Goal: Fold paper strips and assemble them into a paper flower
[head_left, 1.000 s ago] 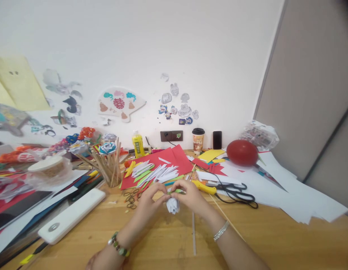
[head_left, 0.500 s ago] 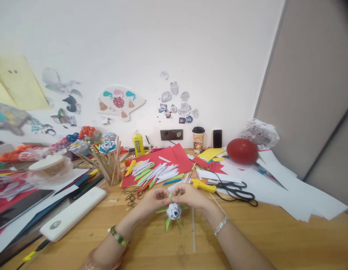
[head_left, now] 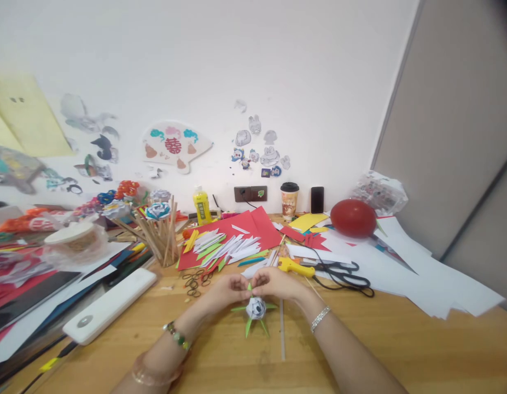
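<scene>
A white paper flower [head_left: 256, 308] with dark-edged petals faces up near the table's front. Pointed green paper leaves [head_left: 249, 327] spread out around it like a star. My left hand [head_left: 228, 290] and my right hand [head_left: 277, 282] meet just beyond the flower, fingertips pinched on the upright green leaf [head_left: 250, 287] between them. The flower's back is hidden. Beside my right hand lies a yellow glue gun [head_left: 295, 266] with a black cord. Black-handled scissors [head_left: 354, 280] rest farther right.
Folded white and green paper strips [head_left: 232, 247] lie on red paper [head_left: 263, 227]. Rubber bands [head_left: 196, 282] are left of centre. A container of sticks [head_left: 165, 246], a white power bank [head_left: 109, 306], a drink bottle [head_left: 202, 207], a coffee cup [head_left: 290, 201] and a red balloon [head_left: 353, 218] surround the workspace.
The flower has tilted to face me more, and its green leaves show more fully around it. Both hands keep their pinch at the far leaf. The view has shifted slightly.
</scene>
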`<state>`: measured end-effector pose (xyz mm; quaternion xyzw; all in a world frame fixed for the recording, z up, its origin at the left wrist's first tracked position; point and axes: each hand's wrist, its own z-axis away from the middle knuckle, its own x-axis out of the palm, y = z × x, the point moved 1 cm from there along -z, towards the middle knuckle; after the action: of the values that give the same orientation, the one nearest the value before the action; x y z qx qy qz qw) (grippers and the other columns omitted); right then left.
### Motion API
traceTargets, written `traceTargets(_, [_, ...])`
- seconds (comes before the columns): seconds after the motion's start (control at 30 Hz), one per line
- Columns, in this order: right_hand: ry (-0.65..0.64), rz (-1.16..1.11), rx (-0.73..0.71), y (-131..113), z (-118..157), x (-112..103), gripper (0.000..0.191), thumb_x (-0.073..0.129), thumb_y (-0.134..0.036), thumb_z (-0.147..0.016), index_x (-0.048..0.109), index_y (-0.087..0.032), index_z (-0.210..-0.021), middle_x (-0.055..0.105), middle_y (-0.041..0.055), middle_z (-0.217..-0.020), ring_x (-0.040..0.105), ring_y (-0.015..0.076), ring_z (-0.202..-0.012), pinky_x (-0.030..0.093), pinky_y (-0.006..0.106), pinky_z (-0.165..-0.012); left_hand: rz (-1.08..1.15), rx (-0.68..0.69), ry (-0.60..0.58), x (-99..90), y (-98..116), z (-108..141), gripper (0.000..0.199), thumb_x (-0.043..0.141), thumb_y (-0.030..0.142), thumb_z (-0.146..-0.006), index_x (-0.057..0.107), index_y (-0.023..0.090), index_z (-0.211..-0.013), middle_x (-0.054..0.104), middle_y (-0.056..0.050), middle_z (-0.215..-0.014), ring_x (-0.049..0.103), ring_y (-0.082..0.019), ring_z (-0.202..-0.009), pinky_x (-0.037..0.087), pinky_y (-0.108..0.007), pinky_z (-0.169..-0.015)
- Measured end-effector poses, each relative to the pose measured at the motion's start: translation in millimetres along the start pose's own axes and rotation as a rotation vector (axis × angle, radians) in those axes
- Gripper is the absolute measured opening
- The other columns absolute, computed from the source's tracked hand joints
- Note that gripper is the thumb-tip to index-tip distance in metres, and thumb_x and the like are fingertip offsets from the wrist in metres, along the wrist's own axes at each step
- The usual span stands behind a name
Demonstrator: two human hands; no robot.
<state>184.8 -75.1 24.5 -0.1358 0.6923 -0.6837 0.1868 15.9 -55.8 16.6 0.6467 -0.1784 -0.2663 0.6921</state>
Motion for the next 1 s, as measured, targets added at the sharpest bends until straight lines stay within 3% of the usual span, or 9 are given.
traceTargets(0.53, [-0.018,0.028,-0.001,1.1,-0.6,0.2,0.026,0.075,-0.026,-0.053,0.055,-0.014,-0.064,0.055,-0.0032,-0.059,0.049,0.0090,-0.055,0.037,0.022,-0.054,0.031,0.076,-0.036,-2.0,-6.1,0.1,0.031,0.075,0.035,-0.061,0.053,0.013,-0.066,0.057,0.003,-0.060,0.049,-0.008,-0.055,0.035,-0.020,-0.053])
traceTargets(1.0, [0.071,0.085,0.030,3.7,-0.7,4.9,0.015,0.068,-0.014,-0.057,0.055,-0.014,-0.063,0.053,-0.0042,-0.057,0.048,0.0080,-0.054,0.037,0.020,-0.053,-0.183,0.071,0.017,-2.7,-0.3,2.7,0.032,0.072,0.038,-0.061,0.053,0.012,-0.066,0.051,0.004,-0.057,0.043,-0.008,-0.052,0.031,-0.020,-0.049])
